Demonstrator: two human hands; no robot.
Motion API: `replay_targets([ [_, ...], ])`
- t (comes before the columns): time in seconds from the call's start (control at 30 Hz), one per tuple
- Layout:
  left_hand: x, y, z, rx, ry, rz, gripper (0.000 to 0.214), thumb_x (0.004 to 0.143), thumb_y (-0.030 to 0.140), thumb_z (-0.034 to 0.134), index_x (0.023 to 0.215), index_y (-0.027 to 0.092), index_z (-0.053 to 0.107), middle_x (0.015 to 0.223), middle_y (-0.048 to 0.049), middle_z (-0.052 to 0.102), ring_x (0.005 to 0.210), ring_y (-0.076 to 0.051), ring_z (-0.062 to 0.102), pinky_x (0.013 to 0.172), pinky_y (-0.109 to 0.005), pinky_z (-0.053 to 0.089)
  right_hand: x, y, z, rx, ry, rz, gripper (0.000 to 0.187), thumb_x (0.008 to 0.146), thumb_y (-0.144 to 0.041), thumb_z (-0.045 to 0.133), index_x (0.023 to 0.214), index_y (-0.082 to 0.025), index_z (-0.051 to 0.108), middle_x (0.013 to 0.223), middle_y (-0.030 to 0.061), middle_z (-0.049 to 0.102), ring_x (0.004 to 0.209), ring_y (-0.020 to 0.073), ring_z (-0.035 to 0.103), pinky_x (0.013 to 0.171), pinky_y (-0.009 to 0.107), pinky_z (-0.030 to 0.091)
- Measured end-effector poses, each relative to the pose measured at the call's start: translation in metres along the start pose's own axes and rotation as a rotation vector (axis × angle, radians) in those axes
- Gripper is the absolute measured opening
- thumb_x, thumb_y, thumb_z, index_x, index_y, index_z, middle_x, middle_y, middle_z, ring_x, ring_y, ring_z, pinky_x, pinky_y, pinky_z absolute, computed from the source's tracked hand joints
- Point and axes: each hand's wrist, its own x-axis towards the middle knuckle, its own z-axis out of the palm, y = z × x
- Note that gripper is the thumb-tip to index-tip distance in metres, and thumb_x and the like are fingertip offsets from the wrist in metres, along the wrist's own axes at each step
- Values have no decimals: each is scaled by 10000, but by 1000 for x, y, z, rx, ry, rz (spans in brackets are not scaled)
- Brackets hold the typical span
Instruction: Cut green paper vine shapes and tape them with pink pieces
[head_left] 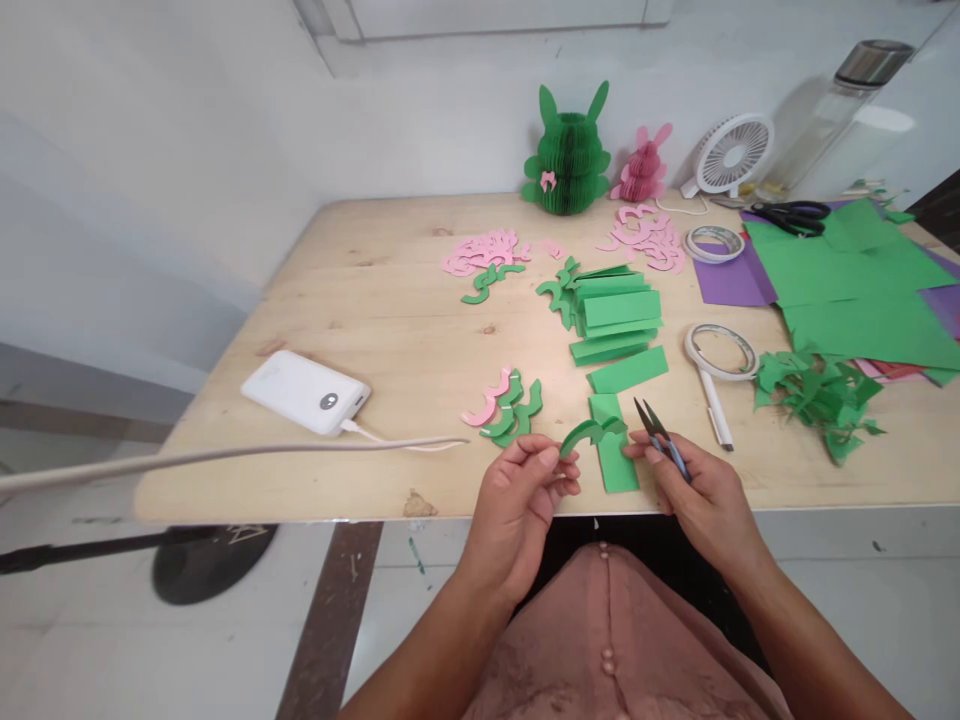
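Note:
Near the table's front edge, my left hand [523, 505] pinches one end of a curved green paper cutout [583, 434]. My right hand [697, 490] is closed on a pair of small scissors [660, 436] with dark blades and bluish handles, the blades pointing up and away from me. Between my hands lies a folded green paper strip [619, 468], partly under the cutout. Left of it rest several wavy green cutouts [517, 412] with a pink cutout [486, 402] beside them. Folded green strips [621, 310] are stacked just beyond.
A green paper rabbit [568, 165] and a pink one [642, 172] stand at the back beside a fan [733, 152] and a glass bottle [832, 115]. Tape rolls [721, 352], a pen [716, 408] and green scraps [817, 395] lie right; a power bank [304, 390] lies left.

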Motion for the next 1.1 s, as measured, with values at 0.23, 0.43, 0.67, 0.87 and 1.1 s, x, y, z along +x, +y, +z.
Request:
replay_targets([
  [0.23,-1,0,0,55,21,21,257,680,273,767,809,166,572,761,-27,662,661,-109,602,646,-239,492,0,1,-1,12,-1,11,436,873,-516,495,1066,-177,691,848,54,714,517,137,544,439,242,375],
  [0.43,1,-4,-1,147,6,159,194,713,258,745,803,162,602,737,-9,647,648,-104,596,651,-236,497,1,2,-1,-2,-10,15,427,879,-504,495,1071,-178,693,781,38,703,513,138,542,445,242,377],
  [0.67,-2,-9,-15,753,-7,665,54,816,215,636,853,177,625,842,-42,670,812,-160,641,766,-297,527,1,0,-1,3,-6,0,415,880,-482,504,1084,-172,688,789,43,711,505,133,542,430,234,383],
  [0.87,-2,-9,-30,1143,-123,1066,137,845,103,575,947,193,586,898,-52,685,844,-157,657,762,-298,535,1,-2,-2,-14,-7,-9,404,873,-479,503,1056,-173,692,807,50,717,502,132,538,429,238,385],
  [1.1,0,-8,-39,1425,-193,1163,149,848,89,552,957,190,568,895,-63,694,855,-186,642,779,-340,503,1,-5,-2,-5,-10,4,423,873,-484,502,1073,-159,682,844,61,727,519,135,546,440,247,396],
])
